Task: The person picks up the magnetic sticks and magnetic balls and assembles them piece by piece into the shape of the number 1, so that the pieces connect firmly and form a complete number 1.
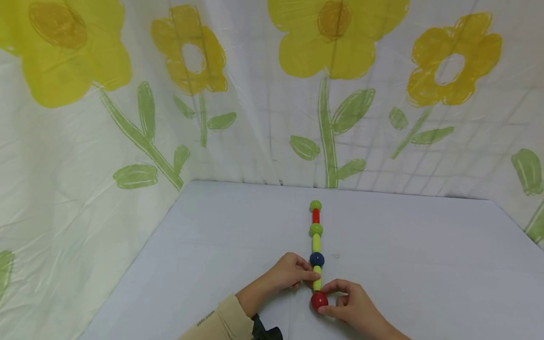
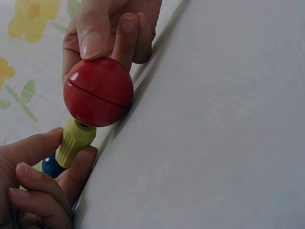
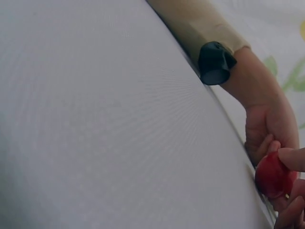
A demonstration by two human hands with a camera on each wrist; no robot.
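A straight row of coloured balls and short rods runs away from me on the white table in the head view. My left hand [image 1: 291, 272] pinches the nearest yellow-green rod [image 1: 317, 278] between thumb and finger. At the near end, my right hand [image 1: 354, 304] grips the red ball [image 1: 319, 301] between thumb and fingertips. In the left wrist view the red ball [image 2: 98, 91], grooved round its middle, meets the ribbed rod [image 2: 75, 141]. Beyond that rod come a blue ball [image 1: 317, 259], another yellow-green rod [image 1: 316, 242], a green ball [image 1: 316, 230], a red rod [image 1: 316, 216] and a green end ball [image 1: 315, 205].
The white table [image 1: 238, 222] extends to both sides of the row. Behind it and at the left hangs a white curtain [image 1: 250, 118] printed with yellow flowers. A dark wrist device [image 1: 267, 330] sits at the beige left sleeve [image 1: 227, 321].
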